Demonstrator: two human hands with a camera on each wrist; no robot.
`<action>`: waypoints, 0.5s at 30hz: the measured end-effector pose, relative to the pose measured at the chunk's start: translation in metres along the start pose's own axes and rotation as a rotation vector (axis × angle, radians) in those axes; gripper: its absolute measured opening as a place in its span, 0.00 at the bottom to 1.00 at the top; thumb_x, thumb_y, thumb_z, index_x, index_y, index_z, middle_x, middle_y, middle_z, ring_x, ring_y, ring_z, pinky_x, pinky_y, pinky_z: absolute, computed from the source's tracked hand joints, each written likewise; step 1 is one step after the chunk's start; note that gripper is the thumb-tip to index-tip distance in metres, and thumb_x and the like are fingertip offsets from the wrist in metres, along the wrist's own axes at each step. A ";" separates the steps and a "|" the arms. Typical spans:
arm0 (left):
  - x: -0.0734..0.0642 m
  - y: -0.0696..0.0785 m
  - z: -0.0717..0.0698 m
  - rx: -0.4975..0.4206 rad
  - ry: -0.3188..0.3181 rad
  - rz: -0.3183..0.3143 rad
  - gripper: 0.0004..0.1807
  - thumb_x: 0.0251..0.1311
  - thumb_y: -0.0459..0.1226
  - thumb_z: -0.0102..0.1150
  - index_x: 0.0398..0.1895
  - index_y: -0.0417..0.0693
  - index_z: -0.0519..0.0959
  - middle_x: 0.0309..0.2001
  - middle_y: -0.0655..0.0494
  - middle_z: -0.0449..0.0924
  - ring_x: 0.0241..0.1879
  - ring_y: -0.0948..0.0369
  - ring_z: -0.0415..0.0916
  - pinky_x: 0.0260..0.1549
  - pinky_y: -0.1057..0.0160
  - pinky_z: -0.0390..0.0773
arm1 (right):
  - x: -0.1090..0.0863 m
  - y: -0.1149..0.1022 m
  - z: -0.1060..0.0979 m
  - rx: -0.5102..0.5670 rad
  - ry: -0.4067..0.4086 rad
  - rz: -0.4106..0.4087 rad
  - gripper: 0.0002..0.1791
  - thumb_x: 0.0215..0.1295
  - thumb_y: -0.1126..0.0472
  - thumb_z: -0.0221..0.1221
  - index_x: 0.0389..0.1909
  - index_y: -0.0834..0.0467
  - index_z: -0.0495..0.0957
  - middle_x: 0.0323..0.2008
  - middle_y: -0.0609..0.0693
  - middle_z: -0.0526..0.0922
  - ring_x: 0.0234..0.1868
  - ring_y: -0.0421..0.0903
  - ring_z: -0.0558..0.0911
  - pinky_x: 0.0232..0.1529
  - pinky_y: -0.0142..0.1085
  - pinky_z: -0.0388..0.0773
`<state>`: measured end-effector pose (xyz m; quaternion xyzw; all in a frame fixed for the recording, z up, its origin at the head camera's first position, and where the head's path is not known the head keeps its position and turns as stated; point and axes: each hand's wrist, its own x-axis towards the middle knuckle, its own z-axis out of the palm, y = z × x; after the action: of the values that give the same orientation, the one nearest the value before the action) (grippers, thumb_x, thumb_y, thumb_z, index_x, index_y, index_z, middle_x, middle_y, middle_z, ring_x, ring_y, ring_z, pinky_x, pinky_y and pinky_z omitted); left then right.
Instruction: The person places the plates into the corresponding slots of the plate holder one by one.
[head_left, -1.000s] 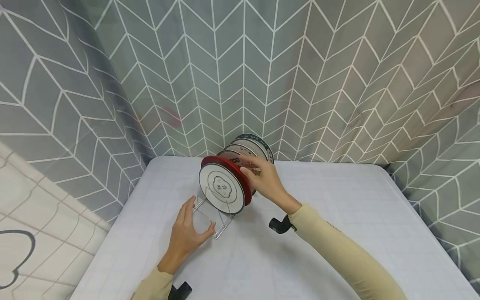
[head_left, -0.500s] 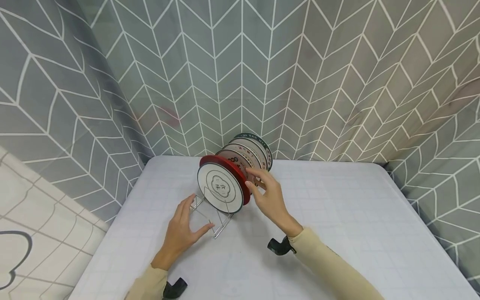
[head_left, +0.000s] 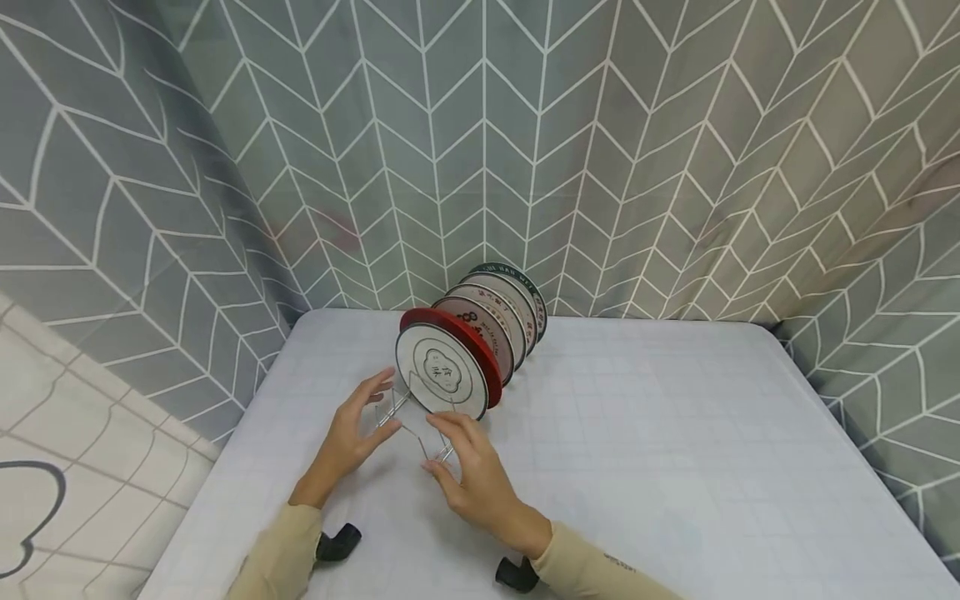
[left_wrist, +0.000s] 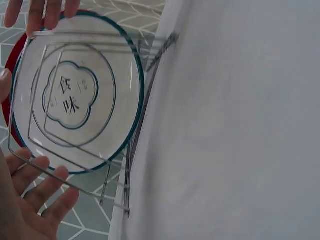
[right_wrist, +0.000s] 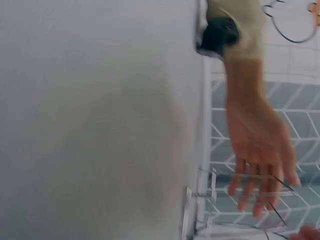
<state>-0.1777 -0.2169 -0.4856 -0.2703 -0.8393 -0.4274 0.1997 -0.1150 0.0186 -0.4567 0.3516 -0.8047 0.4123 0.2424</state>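
Observation:
A wire dish rack (head_left: 392, 408) stands on the table with a row of plates upright in it. Its front plate (head_left: 441, 368) is white with a dark green rim and Chinese characters; behind it comes a red plate (head_left: 491, 367). My left hand (head_left: 347, 437) is at the rack's front left, fingers stretched along the wires in the left wrist view, where the left hand (left_wrist: 37, 195) shows below the rack. My right hand (head_left: 480, 483) is at the front right, thumb and fingers apart, fingertips close to the wire; whether they touch is unclear.
Several pale plates (head_left: 480, 321) with dark rims stand behind the red one, close to the patterned curtain (head_left: 525, 167). A white cloth covers the table (head_left: 660, 450). Tiled wall or floor (head_left: 90, 467) lies at the left.
My right hand has left the side of the plates and come down to the rack's front right. My left hand has shifted slightly forward and left. The plates have stayed in place.

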 end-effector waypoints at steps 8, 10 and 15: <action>0.005 -0.006 -0.003 -0.087 -0.104 0.010 0.36 0.50 0.23 0.67 0.65 0.33 0.69 0.62 0.38 0.74 0.57 0.44 0.75 0.55 0.52 0.78 | 0.001 0.003 0.027 -0.034 -0.164 0.212 0.44 0.61 0.55 0.67 0.72 0.67 0.56 0.63 0.63 0.70 0.64 0.55 0.72 0.62 0.47 0.75; 0.008 -0.001 -0.004 -0.119 -0.127 0.005 0.33 0.50 0.21 0.65 0.64 0.30 0.70 0.61 0.36 0.75 0.56 0.41 0.75 0.55 0.51 0.78 | 0.003 0.007 0.030 -0.036 -0.176 0.241 0.42 0.62 0.55 0.66 0.71 0.67 0.58 0.59 0.62 0.74 0.59 0.54 0.76 0.57 0.44 0.78; 0.016 0.017 -0.010 -0.164 -0.154 0.008 0.31 0.52 0.22 0.64 0.62 0.26 0.69 0.59 0.31 0.74 0.54 0.38 0.75 0.54 0.48 0.78 | 0.007 0.012 0.033 -0.062 -0.118 0.253 0.37 0.63 0.55 0.66 0.68 0.63 0.63 0.55 0.57 0.76 0.55 0.51 0.78 0.51 0.41 0.80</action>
<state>-0.1780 -0.2125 -0.4605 -0.3210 -0.8134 -0.4717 0.1137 -0.1316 -0.0060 -0.4758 0.2631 -0.8679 0.3931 0.1515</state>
